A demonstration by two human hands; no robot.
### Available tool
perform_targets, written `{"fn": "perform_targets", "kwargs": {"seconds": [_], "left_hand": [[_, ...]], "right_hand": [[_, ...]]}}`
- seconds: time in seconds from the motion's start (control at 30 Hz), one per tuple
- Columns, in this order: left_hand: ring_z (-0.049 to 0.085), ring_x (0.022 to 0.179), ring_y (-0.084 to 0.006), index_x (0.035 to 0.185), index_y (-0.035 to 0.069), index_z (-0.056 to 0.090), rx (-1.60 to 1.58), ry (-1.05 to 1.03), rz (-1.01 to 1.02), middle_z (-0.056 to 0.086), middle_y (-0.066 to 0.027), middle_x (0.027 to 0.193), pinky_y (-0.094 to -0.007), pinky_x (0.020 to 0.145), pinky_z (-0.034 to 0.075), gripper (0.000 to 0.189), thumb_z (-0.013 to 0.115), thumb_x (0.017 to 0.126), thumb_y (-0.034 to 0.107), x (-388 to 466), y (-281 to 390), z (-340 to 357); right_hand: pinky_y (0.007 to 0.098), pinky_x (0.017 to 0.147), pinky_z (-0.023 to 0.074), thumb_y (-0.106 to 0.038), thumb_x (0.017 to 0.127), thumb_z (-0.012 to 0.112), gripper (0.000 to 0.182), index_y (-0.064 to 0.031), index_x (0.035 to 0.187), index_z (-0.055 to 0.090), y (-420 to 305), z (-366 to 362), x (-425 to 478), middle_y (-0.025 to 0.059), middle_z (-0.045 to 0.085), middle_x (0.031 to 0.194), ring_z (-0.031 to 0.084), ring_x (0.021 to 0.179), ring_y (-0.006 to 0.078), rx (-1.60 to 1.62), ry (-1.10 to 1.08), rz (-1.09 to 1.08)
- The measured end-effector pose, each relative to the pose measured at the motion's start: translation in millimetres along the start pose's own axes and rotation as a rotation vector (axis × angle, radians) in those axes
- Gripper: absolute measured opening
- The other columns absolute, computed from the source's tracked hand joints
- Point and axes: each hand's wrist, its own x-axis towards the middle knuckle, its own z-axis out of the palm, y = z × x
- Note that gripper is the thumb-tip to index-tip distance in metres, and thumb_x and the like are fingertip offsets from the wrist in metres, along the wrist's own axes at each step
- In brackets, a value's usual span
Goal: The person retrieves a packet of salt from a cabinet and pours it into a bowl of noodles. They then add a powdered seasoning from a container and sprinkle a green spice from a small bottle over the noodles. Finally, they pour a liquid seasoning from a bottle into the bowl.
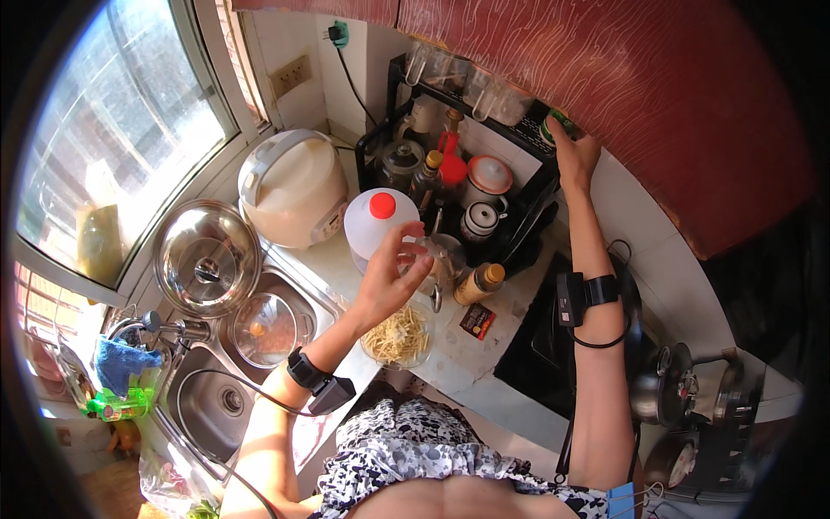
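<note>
My left hand (395, 276) hovers with bent, parted fingers and nothing in it, over the near side of a white plastic jug (379, 220) with a red cap. My right hand (576, 152) reaches up to the right end of the black rack's top shelf, its fingers around a green container (556, 127), partly hidden. Below my left hand, a glass bowl holds pale shredded strips (397, 336) with a whitish heap on top. A bottle with a yellow cap (478, 285) and a small dark red packet (478, 321) stand and lie to the bowl's right.
A black two-tier rack (519, 137) holds bottles, a lidded enamel pot (487, 178) and glass cups. A rice cooker (295, 188), a steel lid (207, 259) and a double sink (214, 402) are at left. A black stove (535, 344) lies at right; red cabinets (583, 58) overhang the rack.
</note>
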Motion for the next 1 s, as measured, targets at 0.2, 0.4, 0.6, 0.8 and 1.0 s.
{"fn": "perform_targets", "kwargs": {"seconds": [0.2, 0.4, 0.6, 0.8, 1.0], "left_hand": [[0.058, 0.103, -0.016, 0.134, 0.004, 0.042, -0.072, 0.018, 0.062, 0.053, -0.0083, 0.122, -0.0318, 0.09, 0.046, 0.05, 0.064, 0.09, 0.013, -6.7, 23.5, -6.3], [0.056, 0.109, -0.0207, 0.139, 0.006, 0.038, 0.086, -0.042, 0.156, 0.05, -0.0111, 0.13, -0.0329, 0.092, 0.046, 0.067, 0.073, 0.083, 0.017, -18.9, 56.0, -1.5], [0.056, 0.105, -0.0131, 0.139, 0.002, 0.04, 0.281, -0.201, -0.031, 0.056, -0.0098, 0.122, -0.0306, 0.092, 0.047, 0.071, 0.077, 0.081, 0.018, -37.3, 49.1, -10.3], [0.056, 0.102, -0.0109, 0.136, -0.001, 0.042, -0.268, 0.029, -0.057, 0.06, -0.0061, 0.114, -0.027, 0.092, 0.045, 0.056, 0.068, 0.09, 0.016, -54.6, 32.8, -24.4], [0.056, 0.104, -0.0121, 0.138, 0.001, 0.042, -0.497, 0.092, -0.133, 0.056, -0.0053, 0.12, -0.0277, 0.092, 0.045, 0.05, 0.061, 0.094, 0.015, -67.1, -2.4, 2.7]], "right_hand": [[0.0306, 0.089, 0.0467, -0.011, 0.078, 0.076, 0.062, 0.0001, 0.129, 0.043, -96.0, 17.0, -121.5, 0.0104, 0.058, 0.116, 0.058, 0.103, 0.0166, 0.209, -0.156, -0.048], [0.0389, 0.089, 0.0462, -0.01, 0.069, 0.08, 0.066, -0.0056, 0.126, 0.048, -108.2, 12.9, -229.5, 0.0133, 0.052, 0.119, 0.055, 0.106, 0.0298, 0.074, -0.343, -0.082], [0.0419, 0.095, 0.0429, -0.016, 0.07, 0.082, 0.075, -0.007, 0.135, 0.046, -116.2, 9.9, -264.2, 0.0152, 0.048, 0.127, 0.048, 0.117, 0.0344, -0.038, -0.546, -0.179], [0.0442, 0.113, 0.0207, -0.048, 0.089, 0.052, 0.079, -0.0056, 0.149, 0.023, -130.3, 1.0, -246.3, 0.0168, 0.028, 0.152, 0.028, 0.14, 0.0325, 0.252, -0.302, 0.04], [0.0421, 0.116, 0.0139, -0.057, 0.099, 0.027, 0.075, -0.0017, 0.149, 0.021, -116.0, 5.9, -248.7, 0.0145, 0.024, 0.155, 0.023, 0.143, 0.0278, 0.597, -0.443, 0.256]]}}
